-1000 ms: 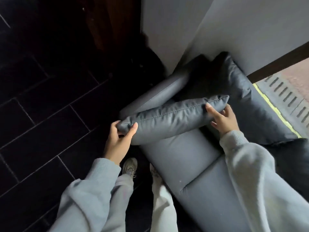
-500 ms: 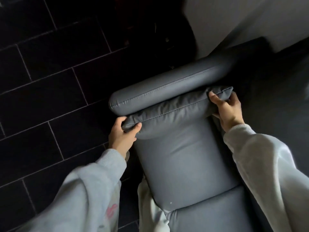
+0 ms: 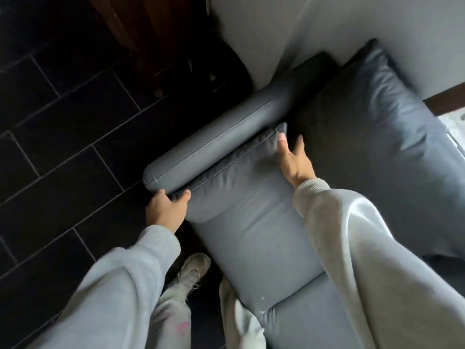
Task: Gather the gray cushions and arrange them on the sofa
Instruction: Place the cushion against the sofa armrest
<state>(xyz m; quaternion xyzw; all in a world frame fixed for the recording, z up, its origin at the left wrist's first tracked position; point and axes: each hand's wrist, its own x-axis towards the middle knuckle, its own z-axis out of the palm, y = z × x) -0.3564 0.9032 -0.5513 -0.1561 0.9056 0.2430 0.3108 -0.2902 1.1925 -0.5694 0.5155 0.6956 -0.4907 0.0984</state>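
Observation:
A gray cushion (image 3: pixel 234 177) leans on the sofa seat (image 3: pixel 251 248), its long edge against the rounded armrest (image 3: pixel 221 137). My left hand (image 3: pixel 166 210) pinches the cushion's near corner, thumb on top and fingers behind it. At the far corner, my right hand (image 3: pixel 294 159) has its fingers spread, with only a fingertip touching the fabric. A larger gray cushion (image 3: pixel 390 147) stands against the sofa back on the right, partly in shadow.
Dark floor tiles (image 3: pixel 63 147) lie left of the sofa. My shoe (image 3: pixel 193 270) is close to the sofa's front. A pale wall (image 3: pixel 327 26) meets the armrest's far end, and dark wooden furniture (image 3: pixel 130 28) stands at the top left.
The cushion came down from the air and now rests on the seat against the armrest. My right hand has loosened its grip on the far corner and spread its fingers.

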